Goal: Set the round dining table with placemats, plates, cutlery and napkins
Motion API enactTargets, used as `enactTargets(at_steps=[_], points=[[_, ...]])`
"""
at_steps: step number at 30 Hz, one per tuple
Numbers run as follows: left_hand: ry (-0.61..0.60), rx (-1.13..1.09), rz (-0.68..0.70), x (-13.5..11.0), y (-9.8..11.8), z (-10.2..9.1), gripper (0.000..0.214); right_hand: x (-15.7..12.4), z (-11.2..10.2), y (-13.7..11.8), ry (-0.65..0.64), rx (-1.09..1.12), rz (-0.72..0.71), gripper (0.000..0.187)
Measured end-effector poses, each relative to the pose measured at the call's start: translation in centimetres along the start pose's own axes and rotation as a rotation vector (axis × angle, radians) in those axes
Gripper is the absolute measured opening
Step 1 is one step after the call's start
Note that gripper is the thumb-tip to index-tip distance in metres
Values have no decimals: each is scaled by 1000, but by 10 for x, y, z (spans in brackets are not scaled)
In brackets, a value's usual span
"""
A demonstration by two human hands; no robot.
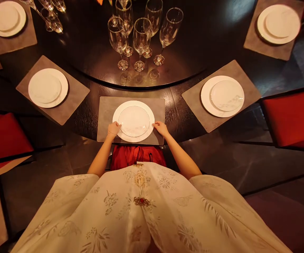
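Observation:
A large white plate (115, 119) lies on a grey placemat (104, 107) straight in front of me, with a smaller white plate (134, 121) stacked on it. The small plate carries a faint grey pattern near its lower edge. My left hand (113, 128) grips the large plate's left rim, thumb on top near the small plate's edge. On the opposite side, my right hand (160, 128) pinches the right rim between thumb and fingers. The fingers under the rim are partly hidden.
Several stemmed wine glasses (141, 37) stand on the dark turntable (96, 66) beyond the plates. Matching settings lie on a left placemat (74, 89) and a right placemat (191, 96). Red chairs flank the table, including a right chair (294, 117); more glasses (51, 21) are at upper left.

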State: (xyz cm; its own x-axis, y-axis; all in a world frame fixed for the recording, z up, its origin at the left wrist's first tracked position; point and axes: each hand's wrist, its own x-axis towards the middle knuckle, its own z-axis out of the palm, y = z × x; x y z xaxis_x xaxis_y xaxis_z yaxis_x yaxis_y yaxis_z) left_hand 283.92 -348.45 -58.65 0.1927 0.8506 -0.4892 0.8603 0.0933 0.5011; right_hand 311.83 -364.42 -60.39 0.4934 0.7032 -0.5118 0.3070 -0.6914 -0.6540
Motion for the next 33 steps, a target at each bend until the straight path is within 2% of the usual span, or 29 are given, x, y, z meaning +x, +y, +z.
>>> enactTargets(at_steps=[2, 4, 7, 9, 18, 25, 29, 31, 33], points=[[112, 10, 3, 1, -11, -8, 17, -2, 7, -1, 45, -2, -10, 21], [152, -108, -11, 6, -24, -13, 21, -3, 10, -3, 89, -10, -22, 22], [15, -364, -26, 14, -41, -14, 19, -4, 12, -2, 124, -2, -30, 24], [-52, -448, -24, 18, -48, -13, 20, -5, 14, -1, 143, 7, -24, 26], [-4, -583, -65, 17, -65, -13, 29, -10, 22, -13, 107, -34, -36, 28], [-17, -580, -79, 15, -63, -18, 31, -1, 31, -7, 142, 85, 38, 28], [-18, -548, -74, 14, -57, -22, 29, 4, 28, -9, 119, 142, 65, 27], [9, -526, -65, 12, -52, -22, 30, 2, 24, -14, 134, 101, 54, 28], [82, -466, -19, 8, -46, -19, 33, -2, 23, -21, 207, 32, 18, 30]])
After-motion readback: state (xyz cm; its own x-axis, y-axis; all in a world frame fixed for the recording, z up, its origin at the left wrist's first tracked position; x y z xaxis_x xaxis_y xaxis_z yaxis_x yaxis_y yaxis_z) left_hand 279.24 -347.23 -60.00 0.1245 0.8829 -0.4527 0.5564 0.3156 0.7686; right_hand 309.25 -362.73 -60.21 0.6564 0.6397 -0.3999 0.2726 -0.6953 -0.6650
